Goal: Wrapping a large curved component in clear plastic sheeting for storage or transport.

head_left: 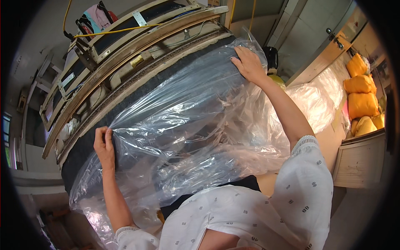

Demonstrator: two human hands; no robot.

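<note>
A large clear plastic sheet (166, 125) lies in wrinkles over a dark padded surface (200, 71) in front of me. My left hand (105, 146) is closed in a pinch on the sheet near the dark surface's left part, and folds fan out from its fingertips. At the far right corner, my right hand (250, 66) lies on the plastic with its thumb spread from the fingers. Between my two hands the sheet is drawn into long creases. Its near part hangs in loose folds toward my body.
Behind the dark surface stands a long curved machine frame (137, 46) with rails and wires. A yellow cord (116, 31) crosses it, and colourful cloth (98, 18) lies on top. More plastic (316, 100) is heaped at right, near orange-yellow bundles (361, 91) and a wooden door (329, 50).
</note>
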